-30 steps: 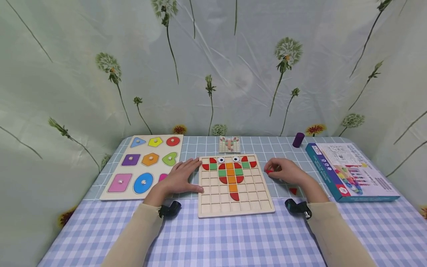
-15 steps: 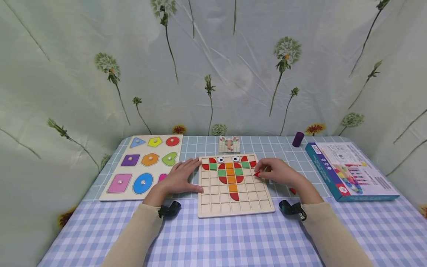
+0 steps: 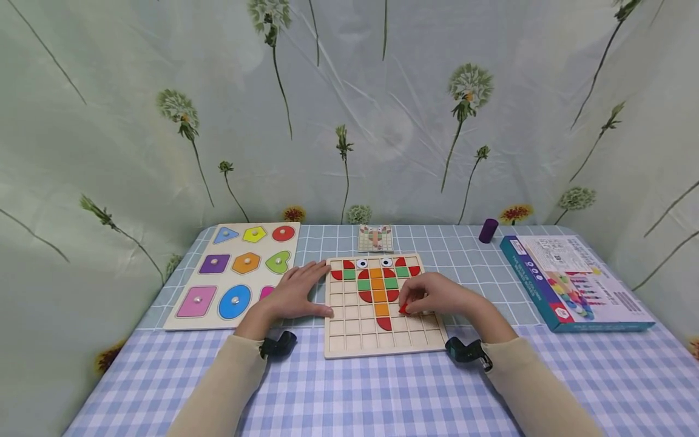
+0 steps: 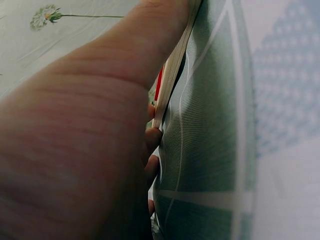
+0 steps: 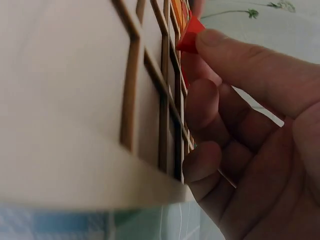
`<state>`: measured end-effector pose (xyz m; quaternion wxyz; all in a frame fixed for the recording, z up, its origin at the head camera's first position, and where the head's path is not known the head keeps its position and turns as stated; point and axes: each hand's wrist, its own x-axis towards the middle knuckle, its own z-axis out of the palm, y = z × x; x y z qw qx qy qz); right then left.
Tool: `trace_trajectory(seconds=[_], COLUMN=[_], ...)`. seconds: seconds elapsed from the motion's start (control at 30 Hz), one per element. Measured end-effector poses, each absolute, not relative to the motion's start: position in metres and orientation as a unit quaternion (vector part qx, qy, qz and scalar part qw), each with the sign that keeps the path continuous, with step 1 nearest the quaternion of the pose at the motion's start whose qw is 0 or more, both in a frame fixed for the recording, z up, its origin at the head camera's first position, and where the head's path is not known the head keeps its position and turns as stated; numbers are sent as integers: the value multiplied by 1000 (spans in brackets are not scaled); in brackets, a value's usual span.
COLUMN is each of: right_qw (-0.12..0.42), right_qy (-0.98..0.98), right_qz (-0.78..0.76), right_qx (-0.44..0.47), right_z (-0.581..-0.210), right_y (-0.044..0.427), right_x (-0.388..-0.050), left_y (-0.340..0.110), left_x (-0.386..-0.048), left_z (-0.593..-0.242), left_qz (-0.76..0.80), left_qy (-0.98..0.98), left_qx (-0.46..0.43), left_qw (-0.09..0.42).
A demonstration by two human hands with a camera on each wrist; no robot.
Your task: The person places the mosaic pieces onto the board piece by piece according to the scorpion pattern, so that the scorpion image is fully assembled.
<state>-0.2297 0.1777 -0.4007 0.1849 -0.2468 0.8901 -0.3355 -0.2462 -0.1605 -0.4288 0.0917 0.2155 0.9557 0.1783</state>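
A square wooden grid board (image 3: 355,343) lies in the middle of the table, partly filled with red, green and orange tiles and two eye tiles near its top. My right hand (image 3: 437,295) pinches a red triangular tile (image 3: 403,309) between thumb and index finger, over the grid just right of the orange column. In the right wrist view the tile (image 5: 190,37) stands tilted close to the grid. My left hand (image 3: 292,296) lies with fingers extended at the board's left edge, thumb on its rim. The left wrist view shows that hand (image 4: 75,135) beside the board's edge (image 4: 176,62).
Behind the board is a small pattern card (image 3: 375,238). At left lies a knobbed shape puzzle (image 3: 256,303), partly under my left hand. A puzzle box (image 3: 579,282) lies at right, with a purple cylinder (image 3: 488,230) near its far corner.
My right hand has carried the red triangular tile leftward from the table onto the board's grid. Another red tile on the table is now hidden by the right arm. The left hand stays put.
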Motion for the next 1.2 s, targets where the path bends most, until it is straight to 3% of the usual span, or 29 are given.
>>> trace_trajectory(seconds=[0.27,1.2], right_qw=[220,216], right_qy=[872,878], right_qz=[-343,-314], right_qx=[-272,-290], right_z=[-403,-401], right_y=[170,159], right_x=[-224,-219], left_y=[-161,-162], left_x=[-246,-247], left_z=[-430,-429], left_qz=[175,173], left_qy=[956,956], left_qx=[217,220], left_qw=[89,86])
